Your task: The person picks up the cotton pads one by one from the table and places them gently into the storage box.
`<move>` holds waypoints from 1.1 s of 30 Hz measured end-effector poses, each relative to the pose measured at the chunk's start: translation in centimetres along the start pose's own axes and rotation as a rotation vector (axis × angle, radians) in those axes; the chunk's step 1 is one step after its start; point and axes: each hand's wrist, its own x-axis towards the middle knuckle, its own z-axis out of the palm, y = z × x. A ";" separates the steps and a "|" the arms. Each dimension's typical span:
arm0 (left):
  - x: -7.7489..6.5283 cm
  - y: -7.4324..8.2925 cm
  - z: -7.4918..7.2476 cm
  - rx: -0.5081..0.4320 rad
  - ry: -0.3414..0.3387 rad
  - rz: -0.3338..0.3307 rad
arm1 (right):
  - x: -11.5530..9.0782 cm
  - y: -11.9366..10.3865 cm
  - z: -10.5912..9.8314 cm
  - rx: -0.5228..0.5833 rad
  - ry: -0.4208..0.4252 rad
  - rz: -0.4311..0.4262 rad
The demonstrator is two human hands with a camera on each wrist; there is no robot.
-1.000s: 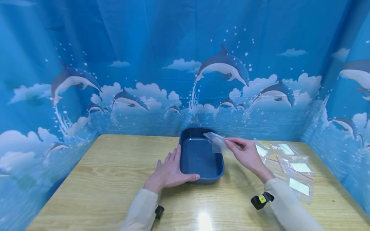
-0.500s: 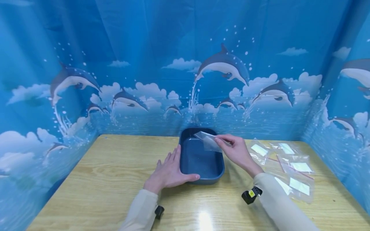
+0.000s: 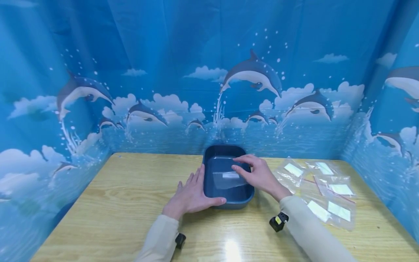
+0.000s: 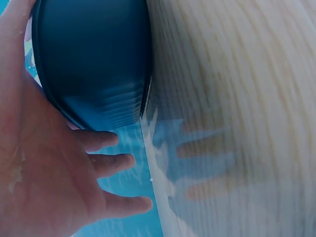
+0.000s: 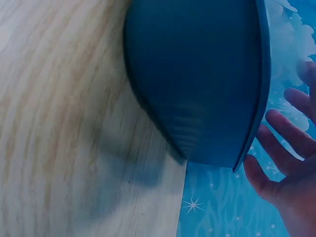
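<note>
A dark blue rectangular bin [image 3: 243,196] stands at the back middle of the table. Inside it lies a clear zip bag [image 3: 226,180] with a white label. My left hand [image 3: 193,194] rests on the bin's left side, fingers straight and thumb along the near rim; the left wrist view shows that hand [image 4: 54,168] beside the bin wall [image 4: 94,64]. Over the bin's right rim hovers my right hand [image 3: 256,174], its thumb and fingers apart with nothing between them. In the right wrist view the right hand's fingers [image 5: 286,138] are spread near the rim.
Several clear zip bags with white labels [image 3: 340,190] lie overlapping on the table's right side. The wooden table [image 3: 137,189] backs onto a blue curtain [image 3: 176,80] printed with dolphins.
My right hand has moved left over the bin and let go of the zip bag, which now lies inside. The left hand has stayed in place.
</note>
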 end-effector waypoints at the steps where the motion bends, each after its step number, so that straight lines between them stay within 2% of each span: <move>1: 0.0 0.0 0.0 -0.001 0.002 0.004 | -0.1 0.0 0.0 -0.013 -0.004 -0.005; 11: 0.0 -0.1 0.1 -0.005 0.017 0.021 | -1.4 0.8 -0.9 -0.083 0.018 -0.079; 23: -0.3 -0.4 0.2 -0.043 0.028 0.040 | -3.7 4.6 -4.1 -0.116 0.080 -0.005; 33: -0.4 -0.4 0.1 -0.070 0.033 0.060 | -5.5 8.2 -7.1 -0.175 0.097 0.117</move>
